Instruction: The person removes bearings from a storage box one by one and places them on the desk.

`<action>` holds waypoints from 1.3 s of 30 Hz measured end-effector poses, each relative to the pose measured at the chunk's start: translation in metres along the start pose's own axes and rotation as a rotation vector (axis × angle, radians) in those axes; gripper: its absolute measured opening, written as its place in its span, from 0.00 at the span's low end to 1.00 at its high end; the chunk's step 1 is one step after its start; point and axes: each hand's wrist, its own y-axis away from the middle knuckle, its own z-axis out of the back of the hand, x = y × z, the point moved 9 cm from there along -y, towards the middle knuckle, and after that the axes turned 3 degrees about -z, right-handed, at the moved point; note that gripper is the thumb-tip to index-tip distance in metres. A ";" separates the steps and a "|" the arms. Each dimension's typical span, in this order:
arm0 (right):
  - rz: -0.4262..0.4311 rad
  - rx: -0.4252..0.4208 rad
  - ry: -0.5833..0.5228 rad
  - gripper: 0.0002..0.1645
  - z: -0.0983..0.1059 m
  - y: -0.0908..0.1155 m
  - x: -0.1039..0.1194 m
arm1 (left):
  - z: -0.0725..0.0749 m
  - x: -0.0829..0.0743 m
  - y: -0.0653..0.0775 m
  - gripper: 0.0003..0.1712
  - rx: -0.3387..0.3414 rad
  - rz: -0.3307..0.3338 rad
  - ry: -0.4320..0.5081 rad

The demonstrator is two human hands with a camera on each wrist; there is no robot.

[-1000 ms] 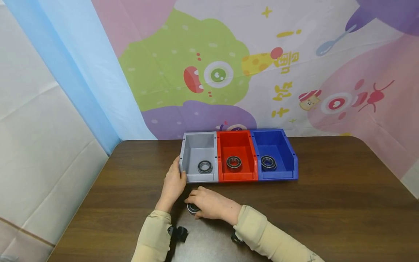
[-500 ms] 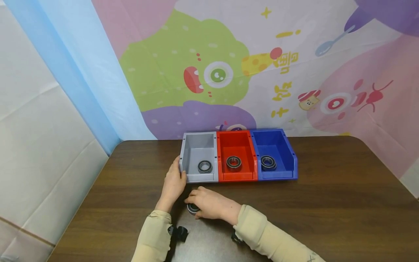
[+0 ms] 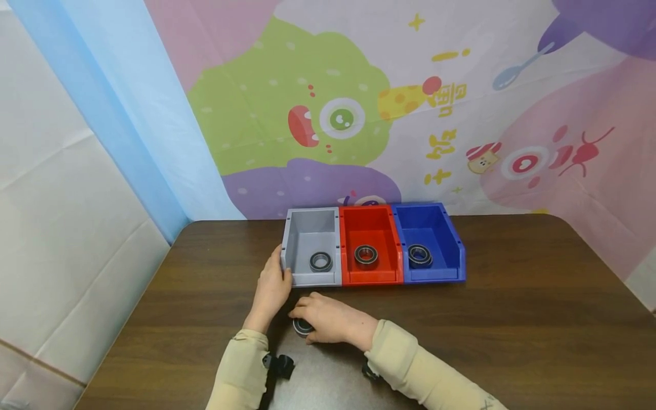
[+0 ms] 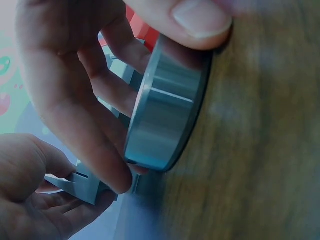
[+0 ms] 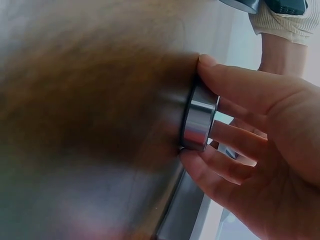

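On the table my right hand (image 3: 328, 318) holds a ball bearing (image 3: 302, 326) in front of the grey bin (image 3: 312, 279). In the right wrist view, thumb and fingers sit around the bearing's shiny steel rim (image 5: 199, 120); it lies flat on the wood. My left hand (image 3: 271, 287) grips the left wall of the grey bin, thumb at the front corner. The left wrist view also has that hand (image 4: 35, 190) pinching the bin's edge. One bearing (image 3: 320, 262) lies in the grey bin, another (image 3: 366, 257) in the red bin (image 3: 372, 278), another (image 3: 420, 256) in the blue bin (image 3: 435, 276).
The three bins stand side by side, touching, near the back edge of the brown wooden table (image 3: 538, 313). Behind them hangs a cartoon-printed cloth (image 3: 318, 85). Black wrist camera mounts (image 3: 283, 366) show at both sleeves.
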 end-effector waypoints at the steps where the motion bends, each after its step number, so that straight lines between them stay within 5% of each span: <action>1: -0.004 0.003 -0.006 0.31 0.000 0.000 0.000 | 0.000 0.000 0.000 0.31 0.002 0.000 -0.002; 10: -0.021 0.011 -0.080 0.32 0.004 0.001 -0.006 | 0.002 -0.002 0.001 0.31 -0.008 -0.014 -0.005; 19: -0.005 -0.017 0.013 0.26 0.022 -0.002 -0.012 | 0.001 -0.001 0.001 0.31 0.002 -0.004 -0.012; 39: -0.115 -0.118 -0.038 0.16 0.034 -0.004 -0.036 | 0.001 -0.001 0.002 0.31 -0.008 -0.014 -0.004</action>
